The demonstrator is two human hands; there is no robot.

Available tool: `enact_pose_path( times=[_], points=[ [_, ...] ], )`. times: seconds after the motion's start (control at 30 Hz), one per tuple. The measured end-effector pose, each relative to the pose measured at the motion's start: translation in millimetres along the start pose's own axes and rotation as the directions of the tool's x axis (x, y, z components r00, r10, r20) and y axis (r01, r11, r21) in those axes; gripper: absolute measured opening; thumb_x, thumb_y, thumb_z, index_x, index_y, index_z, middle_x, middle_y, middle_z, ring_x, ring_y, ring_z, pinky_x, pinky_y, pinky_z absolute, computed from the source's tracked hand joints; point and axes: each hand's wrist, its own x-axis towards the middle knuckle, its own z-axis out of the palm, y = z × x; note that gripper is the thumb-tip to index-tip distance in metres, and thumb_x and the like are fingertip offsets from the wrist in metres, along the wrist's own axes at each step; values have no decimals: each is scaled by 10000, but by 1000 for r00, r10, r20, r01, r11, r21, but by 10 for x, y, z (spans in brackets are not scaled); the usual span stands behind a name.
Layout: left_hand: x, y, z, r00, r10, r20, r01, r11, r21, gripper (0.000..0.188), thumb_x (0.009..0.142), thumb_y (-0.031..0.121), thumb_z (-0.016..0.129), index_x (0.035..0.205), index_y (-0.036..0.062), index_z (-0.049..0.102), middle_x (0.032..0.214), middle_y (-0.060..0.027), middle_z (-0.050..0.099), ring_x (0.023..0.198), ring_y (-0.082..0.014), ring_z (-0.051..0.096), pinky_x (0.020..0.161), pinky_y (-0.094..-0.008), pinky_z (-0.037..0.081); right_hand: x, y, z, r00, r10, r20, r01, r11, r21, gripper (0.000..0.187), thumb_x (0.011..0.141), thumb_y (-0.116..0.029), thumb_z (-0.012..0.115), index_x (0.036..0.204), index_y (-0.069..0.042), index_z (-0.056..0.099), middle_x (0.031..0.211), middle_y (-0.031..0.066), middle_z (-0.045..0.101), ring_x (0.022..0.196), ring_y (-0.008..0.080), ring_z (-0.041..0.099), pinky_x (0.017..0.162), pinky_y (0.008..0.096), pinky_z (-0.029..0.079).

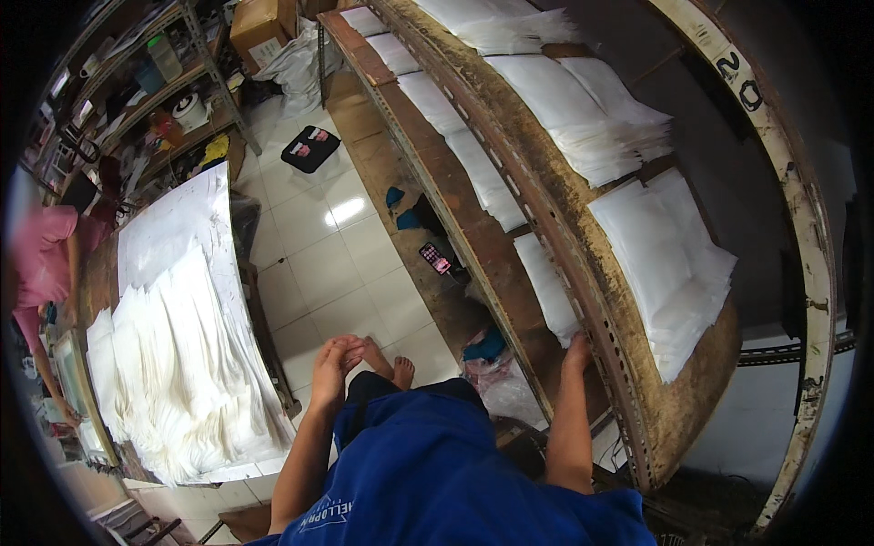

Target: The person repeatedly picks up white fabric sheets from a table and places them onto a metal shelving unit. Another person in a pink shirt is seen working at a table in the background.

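My left hand (337, 360) is raised in front of me over the floor, its fingers curled in and pressed together. Nothing shows in it. My right hand (577, 351) reaches to the near end of a stack of white sheets (546, 284) on the lower shelf. The hand touches or lies very close to the stack, and its fingertips are partly hidden by the rusty rail, so a grip cannot be made out. Thin white sheets (187, 369) lie fanned out in overlapping rows on a table at my left.
An upper shelf (678, 387) at my right carries several stacks of white sheets, with a perforated metal rail (537, 205) along its edge. A phone (435, 258) lies low beside the shelf. A black mat (310, 148) is on the tiled floor. Someone in pink (45, 255) is beyond the table.
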Motion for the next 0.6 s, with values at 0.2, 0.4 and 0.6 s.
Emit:
enact_pose_path(
  times=[0.2,0.4,0.6],
  points=[
    [-8,-15,109,998,10,54,-13,998,56,290,956,242,447,1073,-1,556,1033,-112,621,962,-179,596,877,-303,454,-1246,-121,506,815,-446,369,299,870,392,85,860,-3,504,867,-56,571,814,-4,565,650,78,501,586,228,429],
    [-137,22,159,980,81,183,-105,986,128,279,972,216,439,1090,-2,567,1041,-94,618,981,-175,588,884,-291,443,-2089,722,952,430,-270,862,409,909,80,87,883,-147,576,889,-62,594,672,5,563,514,93,541,477,249,443],
    [-471,118,-28,974,147,171,-184,957,226,273,969,207,447,1097,3,575,1035,-73,612,987,-173,579,886,-283,426,-2337,1251,844,323,63,944,614,745,-260,304,787,-317,641,932,-50,649,812,110,670,781,236,651,731,340,504]
  ],
)
